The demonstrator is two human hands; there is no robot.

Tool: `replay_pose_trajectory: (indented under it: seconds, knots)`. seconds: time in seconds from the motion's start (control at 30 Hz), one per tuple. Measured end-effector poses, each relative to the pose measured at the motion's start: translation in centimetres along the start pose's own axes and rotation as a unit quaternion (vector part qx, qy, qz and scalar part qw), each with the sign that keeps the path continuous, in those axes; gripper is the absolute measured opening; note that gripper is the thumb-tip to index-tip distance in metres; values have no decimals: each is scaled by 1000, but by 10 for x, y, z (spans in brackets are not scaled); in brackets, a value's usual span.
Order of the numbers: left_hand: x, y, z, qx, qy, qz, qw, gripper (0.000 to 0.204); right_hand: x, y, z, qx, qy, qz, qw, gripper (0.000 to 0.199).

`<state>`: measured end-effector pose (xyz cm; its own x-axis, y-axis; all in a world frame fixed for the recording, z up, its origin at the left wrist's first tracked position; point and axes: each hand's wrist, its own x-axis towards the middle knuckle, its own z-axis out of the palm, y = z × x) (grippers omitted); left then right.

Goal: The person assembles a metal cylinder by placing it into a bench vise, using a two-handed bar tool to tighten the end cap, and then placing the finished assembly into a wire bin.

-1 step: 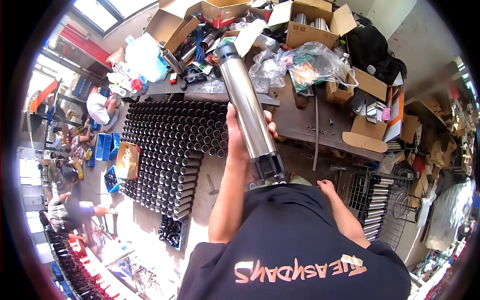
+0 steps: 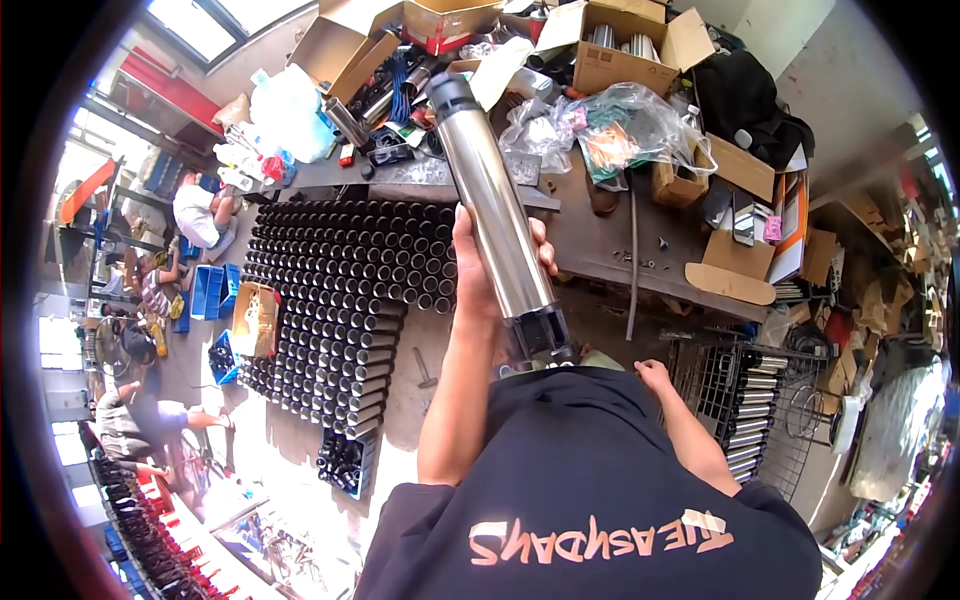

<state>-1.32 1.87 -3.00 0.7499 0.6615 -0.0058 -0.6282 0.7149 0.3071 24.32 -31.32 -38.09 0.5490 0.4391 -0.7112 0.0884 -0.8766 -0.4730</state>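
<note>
Steel tube is being held up tilted above the cluttered workbench, gripped mid-length by the left hand with fingers wrapped round it, while its dark lower end is being steadied near the right hand, whose fingers cannot be told.

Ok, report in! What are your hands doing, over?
Left hand gripping steel tube, held up. Right hand empty, low by wire rack. Nothing blocking, over.
</note>
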Motion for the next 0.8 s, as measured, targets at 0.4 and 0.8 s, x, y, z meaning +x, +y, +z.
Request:
replay_pose_trajectory:
  seconds: [0.4,0.8]
  knots:
    - [-13,1,17,227,-19,51,972,82,5,24,9,-93,69,-43,992,41]
    - [-37,-37,83,863,102,224,442,94,-237,-415,-130,452,-9,-528,719,69]
